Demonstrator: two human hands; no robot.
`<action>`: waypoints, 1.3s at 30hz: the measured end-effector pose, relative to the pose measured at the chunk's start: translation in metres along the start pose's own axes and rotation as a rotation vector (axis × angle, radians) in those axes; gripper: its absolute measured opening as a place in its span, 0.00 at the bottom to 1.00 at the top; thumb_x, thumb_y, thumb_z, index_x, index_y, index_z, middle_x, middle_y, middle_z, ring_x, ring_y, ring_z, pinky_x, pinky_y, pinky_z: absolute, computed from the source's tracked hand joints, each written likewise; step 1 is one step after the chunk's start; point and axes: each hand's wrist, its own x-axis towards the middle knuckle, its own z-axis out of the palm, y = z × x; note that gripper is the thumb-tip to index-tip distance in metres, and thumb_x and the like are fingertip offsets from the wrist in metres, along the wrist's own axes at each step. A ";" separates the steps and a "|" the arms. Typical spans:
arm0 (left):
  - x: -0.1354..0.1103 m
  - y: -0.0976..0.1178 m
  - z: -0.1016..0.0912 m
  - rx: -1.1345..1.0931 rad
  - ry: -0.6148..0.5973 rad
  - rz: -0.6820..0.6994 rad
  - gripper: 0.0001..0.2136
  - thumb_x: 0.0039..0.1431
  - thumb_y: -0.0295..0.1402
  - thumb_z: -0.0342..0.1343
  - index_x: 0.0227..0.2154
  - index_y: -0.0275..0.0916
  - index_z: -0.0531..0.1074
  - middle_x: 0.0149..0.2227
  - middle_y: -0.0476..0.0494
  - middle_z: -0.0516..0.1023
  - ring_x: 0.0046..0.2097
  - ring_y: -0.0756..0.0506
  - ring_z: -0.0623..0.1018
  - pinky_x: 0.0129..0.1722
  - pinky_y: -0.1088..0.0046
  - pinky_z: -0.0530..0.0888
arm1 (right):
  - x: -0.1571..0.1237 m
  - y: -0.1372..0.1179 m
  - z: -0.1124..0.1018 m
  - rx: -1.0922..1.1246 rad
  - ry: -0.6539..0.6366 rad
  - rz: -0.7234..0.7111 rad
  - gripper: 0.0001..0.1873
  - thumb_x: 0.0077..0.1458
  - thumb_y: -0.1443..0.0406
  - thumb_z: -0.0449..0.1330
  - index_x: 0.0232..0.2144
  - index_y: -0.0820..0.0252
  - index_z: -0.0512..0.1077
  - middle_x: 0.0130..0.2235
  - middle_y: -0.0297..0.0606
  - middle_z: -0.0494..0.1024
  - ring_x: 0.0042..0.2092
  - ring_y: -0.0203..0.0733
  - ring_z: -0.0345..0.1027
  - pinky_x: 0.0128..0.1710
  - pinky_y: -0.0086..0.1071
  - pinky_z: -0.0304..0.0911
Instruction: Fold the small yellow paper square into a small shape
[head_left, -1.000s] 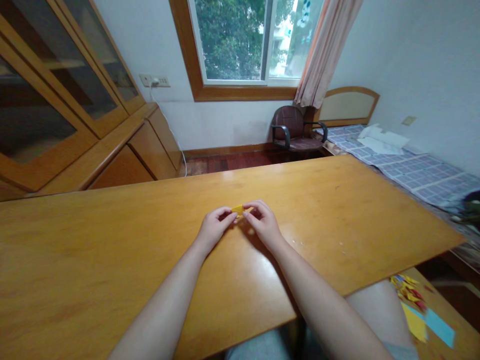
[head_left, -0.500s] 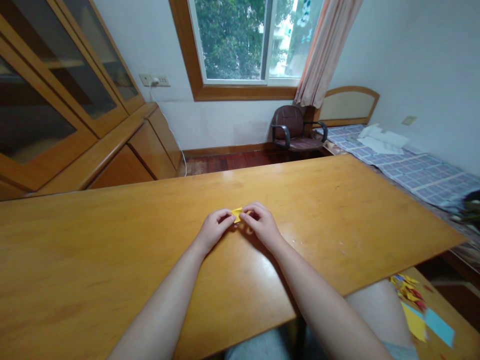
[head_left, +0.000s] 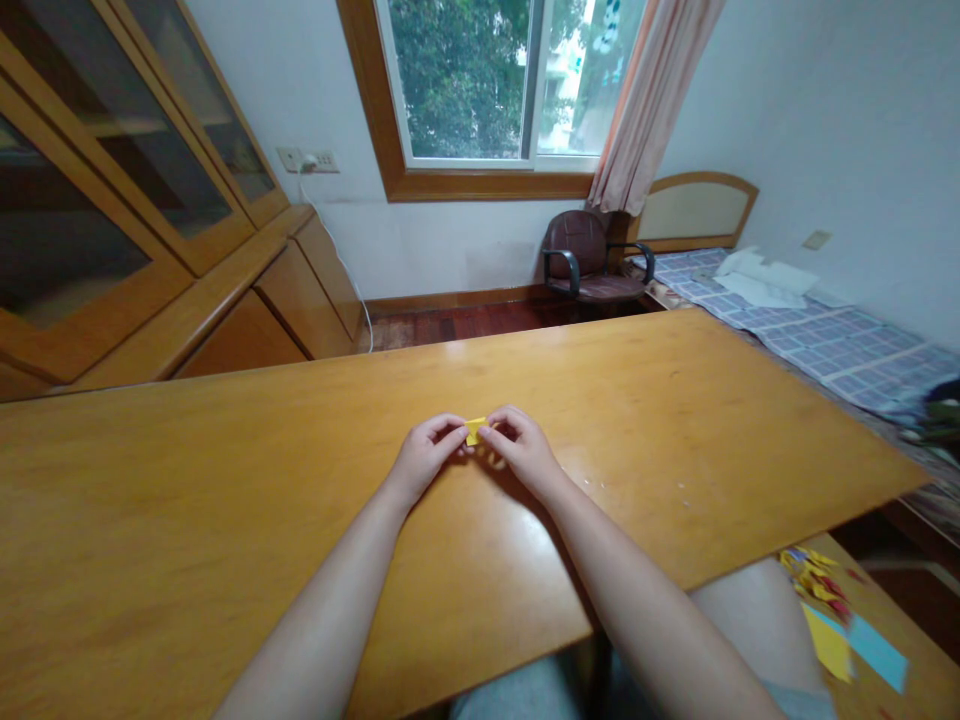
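Note:
A small folded piece of yellow paper (head_left: 475, 431) is held between my two hands, above the middle of the wooden table (head_left: 247, 480). My left hand (head_left: 431, 452) pinches its left side, thumb in front and fingers behind. On the other side, my right hand (head_left: 519, 440) grips the right end with thumb and forefinger, the remaining fingers curled. The fingers cover both ends of the paper, so its full shape is hidden.
At the lower right, a lower wooden surface (head_left: 892, 610) holds a pile of folded yellow and red papers (head_left: 814, 580), a yellow sheet (head_left: 829, 640) and a light-blue sheet (head_left: 877, 652). Small white scraps (head_left: 682, 490) lie on the table. A brown armchair (head_left: 592, 260) stands beyond it.
The yellow paper now looks flatter and squarer between the fingers, its top edge more level. My left hand has shifted very slightly left; the right hand is nearly still.

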 end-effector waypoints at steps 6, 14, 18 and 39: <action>0.000 -0.001 0.001 -0.068 0.013 -0.043 0.13 0.50 0.41 0.64 0.33 0.36 0.73 0.25 0.48 0.77 0.29 0.48 0.77 0.31 0.73 0.73 | 0.000 0.002 0.001 0.100 -0.040 0.101 0.12 0.55 0.56 0.60 0.33 0.59 0.71 0.29 0.32 0.72 0.30 0.36 0.64 0.29 0.28 0.61; 0.001 0.003 0.004 -0.043 0.047 0.043 0.16 0.49 0.36 0.65 0.40 0.37 0.74 0.32 0.47 0.77 0.34 0.48 0.76 0.36 0.73 0.73 | 0.001 0.003 0.001 0.132 -0.053 0.124 0.13 0.56 0.54 0.58 0.32 0.58 0.69 0.27 0.30 0.68 0.28 0.34 0.60 0.25 0.26 0.57; 0.000 0.003 0.003 0.000 0.046 0.041 0.13 0.49 0.37 0.64 0.37 0.37 0.74 0.32 0.47 0.78 0.34 0.48 0.77 0.37 0.72 0.73 | 0.000 0.002 0.001 0.146 -0.062 0.123 0.13 0.57 0.54 0.58 0.31 0.58 0.69 0.26 0.30 0.67 0.27 0.34 0.60 0.25 0.26 0.57; -0.003 0.006 0.003 -0.042 0.008 0.018 0.14 0.51 0.39 0.64 0.36 0.36 0.72 0.30 0.46 0.78 0.31 0.48 0.78 0.33 0.73 0.74 | 0.000 0.004 0.002 0.037 -0.042 0.088 0.12 0.56 0.55 0.60 0.32 0.58 0.70 0.28 0.32 0.72 0.29 0.35 0.66 0.27 0.27 0.62</action>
